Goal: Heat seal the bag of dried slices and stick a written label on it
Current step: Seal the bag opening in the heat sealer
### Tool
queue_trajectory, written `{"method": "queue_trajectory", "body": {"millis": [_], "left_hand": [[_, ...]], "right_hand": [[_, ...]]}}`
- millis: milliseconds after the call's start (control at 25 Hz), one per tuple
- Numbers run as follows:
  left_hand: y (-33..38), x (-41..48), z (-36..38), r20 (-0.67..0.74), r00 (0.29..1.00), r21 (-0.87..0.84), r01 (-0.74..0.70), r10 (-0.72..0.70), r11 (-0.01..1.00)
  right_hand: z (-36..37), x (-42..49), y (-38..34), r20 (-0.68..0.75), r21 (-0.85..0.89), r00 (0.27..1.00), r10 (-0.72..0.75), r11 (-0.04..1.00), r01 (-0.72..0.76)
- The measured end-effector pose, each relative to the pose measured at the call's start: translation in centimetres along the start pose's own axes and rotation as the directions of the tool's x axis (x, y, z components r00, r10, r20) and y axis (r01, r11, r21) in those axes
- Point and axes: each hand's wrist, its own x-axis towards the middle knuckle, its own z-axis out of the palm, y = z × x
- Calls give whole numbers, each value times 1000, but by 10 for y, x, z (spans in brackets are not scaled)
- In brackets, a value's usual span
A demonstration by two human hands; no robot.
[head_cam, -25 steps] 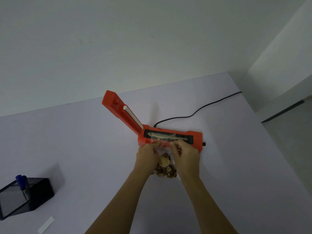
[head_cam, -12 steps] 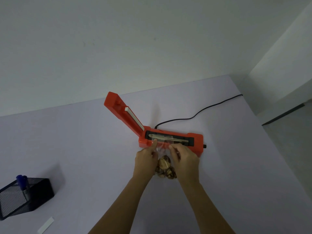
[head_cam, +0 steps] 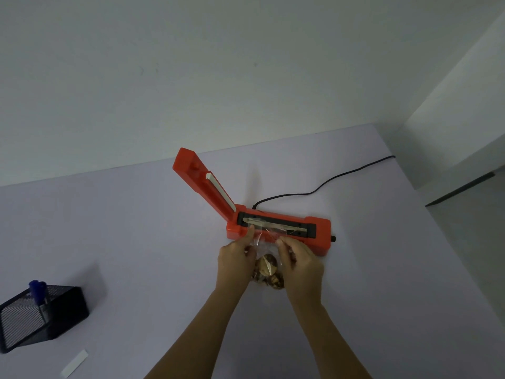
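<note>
An orange heat sealer point(head_cam: 318, 235) sits on the pale table, its lid point(head_cam: 203, 184) raised up and to the left. A clear bag of brown dried slices point(head_cam: 269, 272) lies just in front of it, its open top laid across the sealing strip. My left hand point(head_cam: 235, 262) pinches the bag's left top edge. My right hand point(head_cam: 302, 265) pinches the right top edge. The hands cover most of the bag. A white label strip point(head_cam: 74, 362) lies at the near left.
A black mesh pen holder point(head_cam: 41, 314) with a blue pen point(head_cam: 38, 289) stands at the left. The sealer's black cord point(head_cam: 328, 184) runs back right to the table's far edge. The table's right edge drops to the floor.
Both hands have drawn back slightly toward me along the bag. The bag's top stays across the sealing strip. The lid remains raised.
</note>
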Motion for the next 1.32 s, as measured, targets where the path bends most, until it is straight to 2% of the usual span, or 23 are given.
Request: {"method": "queue_trajectory", "body": {"millis": [160,400,640,840,1080,1320], "left_hand": [[1,1,-1,31,999,18,-8,8,1000],[3,3,1,64,992,-82,110,-105,991],[0,0,-1,42,997,-112,73,-68,991],[0,-5,-5,-26,1000,-27,-14,13,1000],[0,-2,-10,75,997,66,-29,24,997],[-4,-10,-12,16,998,0,-59,59,998]], "right_hand": [[-1,1,1,13,40,1000,-11,999,10],[2,-4,2,0,37,986,-165,986,164],[-1,-10,12,7,58,968,-252,966,251],[0,-10,11,25,53,977,-214,976,212],[3,-16,5,48,94,974,-223,971,218],[4,-17,9,78,150,963,-260,958,246]]}}
